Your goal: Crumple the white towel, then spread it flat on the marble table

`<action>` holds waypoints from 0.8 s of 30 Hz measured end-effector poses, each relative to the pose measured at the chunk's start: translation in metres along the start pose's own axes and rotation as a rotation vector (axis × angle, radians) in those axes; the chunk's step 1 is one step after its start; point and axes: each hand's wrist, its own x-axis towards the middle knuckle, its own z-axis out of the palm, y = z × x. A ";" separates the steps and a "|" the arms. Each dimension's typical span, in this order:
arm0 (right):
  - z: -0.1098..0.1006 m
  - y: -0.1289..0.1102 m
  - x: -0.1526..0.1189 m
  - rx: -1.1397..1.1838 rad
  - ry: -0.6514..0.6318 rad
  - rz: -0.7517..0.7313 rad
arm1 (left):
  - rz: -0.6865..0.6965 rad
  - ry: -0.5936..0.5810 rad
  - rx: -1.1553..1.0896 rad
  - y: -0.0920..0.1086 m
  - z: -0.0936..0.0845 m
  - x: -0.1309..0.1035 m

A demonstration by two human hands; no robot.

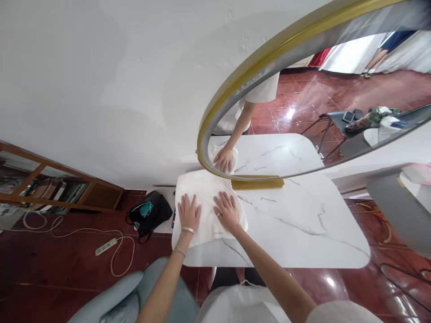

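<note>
A white cloth (205, 186) with a scalloped edge lies spread over the left end of a white marble-patterned table (289, 229). My left hand (189, 214) rests flat on the cloth's left part, fingers spread, with bracelets at the wrist. On the cloth's right part lies my right hand (227, 211), palm down with fingers stretched out and a ring on one finger. Neither hand grips anything. The cloth reaches under the bottom of the round mirror, near its gold base.
A large gold-framed mirror (215, 103) stands at the table's back against the wall. Left of the table sit a black bag (151, 213) and a power strip (106, 246) with its cord on the red floor. A blue-grey chair (161, 287) is close by; another grey chair (397, 211) stands right.
</note>
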 end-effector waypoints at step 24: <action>-0.074 0.049 -0.160 -0.087 -0.209 -0.268 | 0.365 -0.056 -0.024 0.097 0.006 -0.126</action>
